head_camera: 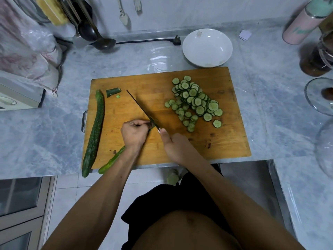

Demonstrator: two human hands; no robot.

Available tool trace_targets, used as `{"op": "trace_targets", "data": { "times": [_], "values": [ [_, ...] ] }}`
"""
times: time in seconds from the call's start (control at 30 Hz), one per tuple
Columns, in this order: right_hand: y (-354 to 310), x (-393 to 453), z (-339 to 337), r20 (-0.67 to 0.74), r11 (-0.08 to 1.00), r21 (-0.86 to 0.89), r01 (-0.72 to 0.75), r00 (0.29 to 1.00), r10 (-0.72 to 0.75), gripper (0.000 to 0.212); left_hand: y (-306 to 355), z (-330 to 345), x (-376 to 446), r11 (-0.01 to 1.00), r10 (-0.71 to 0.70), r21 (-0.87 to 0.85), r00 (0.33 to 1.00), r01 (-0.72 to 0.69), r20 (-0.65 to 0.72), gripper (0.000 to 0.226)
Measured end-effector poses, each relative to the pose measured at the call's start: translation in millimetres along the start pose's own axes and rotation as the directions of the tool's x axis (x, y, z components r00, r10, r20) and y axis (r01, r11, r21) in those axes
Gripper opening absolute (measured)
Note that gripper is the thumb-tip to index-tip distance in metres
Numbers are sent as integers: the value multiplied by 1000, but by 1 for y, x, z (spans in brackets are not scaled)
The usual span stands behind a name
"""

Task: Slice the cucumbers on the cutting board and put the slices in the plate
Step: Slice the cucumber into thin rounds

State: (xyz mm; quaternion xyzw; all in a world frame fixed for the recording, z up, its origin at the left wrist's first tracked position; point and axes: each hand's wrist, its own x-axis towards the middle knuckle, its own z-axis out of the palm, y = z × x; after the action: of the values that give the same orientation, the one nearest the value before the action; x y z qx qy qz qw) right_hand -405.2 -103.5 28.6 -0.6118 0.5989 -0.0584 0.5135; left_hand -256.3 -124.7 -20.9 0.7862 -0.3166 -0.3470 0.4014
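Resting on grey marble counter (54, 134), cutting board (225, 141); hands gripping cucumber (111, 160), knife (142, 110).

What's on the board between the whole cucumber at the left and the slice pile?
In the head view: the cut end piece, the knife, and the left hand holding a cucumber.

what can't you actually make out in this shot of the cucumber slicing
Head view, the only one:
- Knife handle: hidden inside the right hand.
- Cucumber being cut: its cut end is covered by the left hand and the blade.
- Whole cucumber: near tip overhangs the cutting board.
- Glass lid: cut off by the right edge.
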Motion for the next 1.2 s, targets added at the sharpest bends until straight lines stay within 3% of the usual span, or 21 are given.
{"op": "trace_targets", "data": {
  "times": [0.2,0.3,0.37,0.73,1.2],
  "values": [
    [7,2,-4,-10,998,58,-12,1000,12,67,-11,-5,-5,973,152,166,988,-157,40,11],
    [11,3,-8,-34,992,128,-21,999,26,68,-9,-2,-9,955,91,288,995,-78,-30,25],
    [12,2,-9,-34,988,154,-22,999,28,68,-6,2,-12,974,-10,224,998,25,-69,26],
    [6,-12,-11,-12,997,10,79,997,-79,68,2,2,-15,977,-118,165,988,134,-102,20],
    [11,-18,2,-25,989,-97,111,993,-114,66,3,-1,-15,972,-147,171,986,159,-83,25]
  ]
}}
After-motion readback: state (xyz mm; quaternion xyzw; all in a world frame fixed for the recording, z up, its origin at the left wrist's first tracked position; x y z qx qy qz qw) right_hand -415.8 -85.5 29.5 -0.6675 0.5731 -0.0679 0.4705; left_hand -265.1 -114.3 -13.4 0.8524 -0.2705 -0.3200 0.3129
